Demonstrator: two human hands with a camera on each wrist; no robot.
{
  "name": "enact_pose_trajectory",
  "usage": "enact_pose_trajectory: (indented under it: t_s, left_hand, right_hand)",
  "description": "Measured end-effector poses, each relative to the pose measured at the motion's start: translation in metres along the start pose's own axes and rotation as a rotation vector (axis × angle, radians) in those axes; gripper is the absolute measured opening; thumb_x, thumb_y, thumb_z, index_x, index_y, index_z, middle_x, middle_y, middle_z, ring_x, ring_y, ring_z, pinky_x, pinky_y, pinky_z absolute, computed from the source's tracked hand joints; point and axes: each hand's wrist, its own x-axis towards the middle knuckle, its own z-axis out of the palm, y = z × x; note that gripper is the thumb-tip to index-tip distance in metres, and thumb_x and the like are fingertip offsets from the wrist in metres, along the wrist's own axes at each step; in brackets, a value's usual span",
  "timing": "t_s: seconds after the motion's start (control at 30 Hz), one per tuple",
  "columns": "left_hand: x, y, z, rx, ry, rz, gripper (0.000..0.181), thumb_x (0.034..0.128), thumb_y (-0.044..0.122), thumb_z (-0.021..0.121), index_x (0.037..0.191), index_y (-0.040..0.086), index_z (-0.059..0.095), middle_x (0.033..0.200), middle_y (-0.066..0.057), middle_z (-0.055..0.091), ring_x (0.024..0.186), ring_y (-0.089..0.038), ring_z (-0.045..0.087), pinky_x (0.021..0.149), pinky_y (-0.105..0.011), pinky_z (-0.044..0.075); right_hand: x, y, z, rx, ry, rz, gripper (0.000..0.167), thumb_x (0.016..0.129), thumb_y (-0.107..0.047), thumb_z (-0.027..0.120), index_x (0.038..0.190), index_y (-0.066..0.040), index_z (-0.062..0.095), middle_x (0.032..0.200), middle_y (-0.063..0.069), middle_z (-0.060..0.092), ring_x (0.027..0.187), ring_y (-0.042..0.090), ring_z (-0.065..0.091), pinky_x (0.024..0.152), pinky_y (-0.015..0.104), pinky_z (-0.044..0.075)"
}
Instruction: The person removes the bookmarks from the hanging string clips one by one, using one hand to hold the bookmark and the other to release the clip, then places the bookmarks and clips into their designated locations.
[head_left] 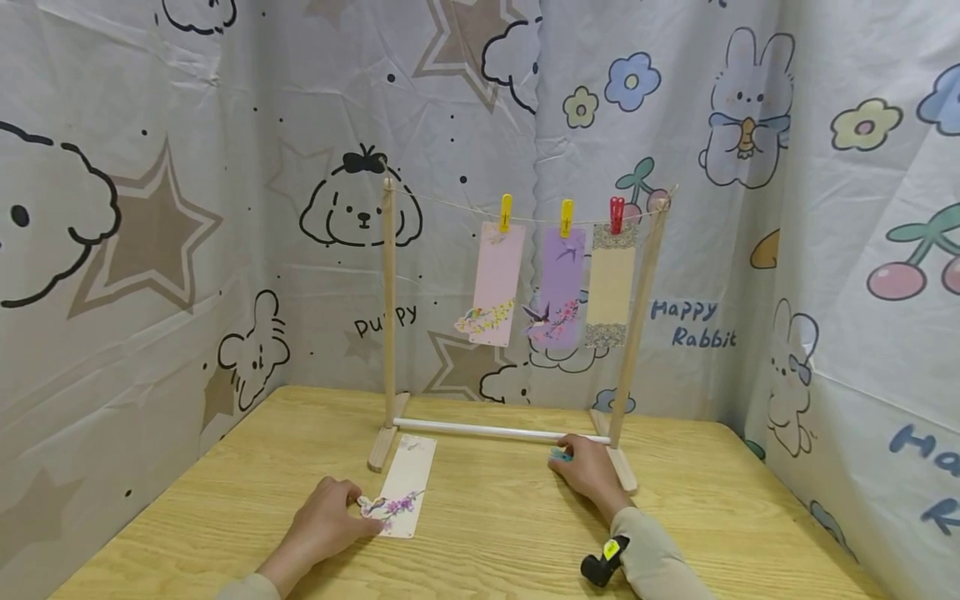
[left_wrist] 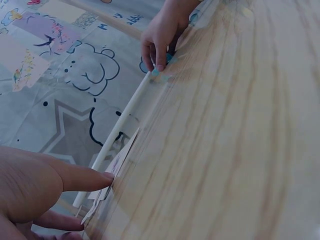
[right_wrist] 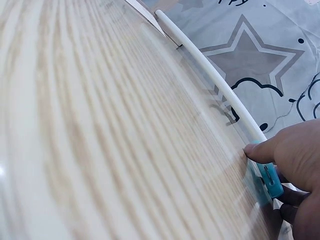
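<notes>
My left hand (head_left: 324, 521) holds a cream bookmark (head_left: 410, 471) with purple blossoms and a bird, thumb and finger at its lower left edges. The bookmark lies on the table or just above it; the left wrist view shows it edge-on. At the right, my right hand (head_left: 590, 471) pinches a small teal clothespin (right_wrist: 270, 181) close to the tabletop, beside the rack's white crossbar (head_left: 495, 431). From the string above hang a pink bookmark (head_left: 498, 275) and a purple bookmark (head_left: 562, 279) on yellow clothespins, and a beige bookmark (head_left: 611, 283) on red.
Two wooden posts, the left post (head_left: 389, 308) and the right post (head_left: 641, 317), carry the string and stand on wooden feet. The wood-grain table (head_left: 495, 542) reaches back to a printed curtain (head_left: 330, 108). A black device (head_left: 602, 567) is strapped by my right wrist.
</notes>
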Motion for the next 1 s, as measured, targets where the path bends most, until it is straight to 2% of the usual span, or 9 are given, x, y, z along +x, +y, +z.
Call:
enact_pose_trajectory:
  t_s: [0.57,0.77,1.0]
  left_hand:
    - [-0.0011,0.0034,-0.0045,0.006,0.008,0.014,0.06,0.0762,0.037,0.092,0.11,-0.006,0.066,0.101,-0.008,0.055,0.091,-0.023,0.054,0.083,-0.048,0.05]
    - [-0.0025,0.0026,-0.0037,0.012,0.005,0.006,0.061,0.076,0.036,0.092,0.111,-0.006,0.066,0.102,-0.008,0.056,0.092,-0.024,0.056,0.085,-0.049,0.05]
    - [-0.0016,0.0011,-0.0018,0.005,0.009,0.011,0.061,0.0758,0.037,0.092,0.111,-0.006,0.066,0.104,-0.009,0.057,0.095,-0.026,0.058,0.088,-0.051,0.05]
  right_hand:
    - [0.0016,-0.0006,0.0019,-0.002,-0.006,0.006,0.039,0.09,-0.019,0.081,0.121,0.0,0.072,0.108,0.013,0.072,0.097,0.029,0.067,0.086,0.05,0.053]
    - [0.0001,-0.0004,0.002,-0.005,-0.023,0.008,0.039,0.091,-0.02,0.081,0.123,0.0,0.071,0.11,0.013,0.072,0.099,0.03,0.067,0.087,0.051,0.053]
    - [-0.0009,0.0004,0.0017,-0.012,-0.003,0.008,0.038,0.089,-0.02,0.081,0.121,0.0,0.072,0.113,0.015,0.073,0.101,0.03,0.067,0.088,0.051,0.053]
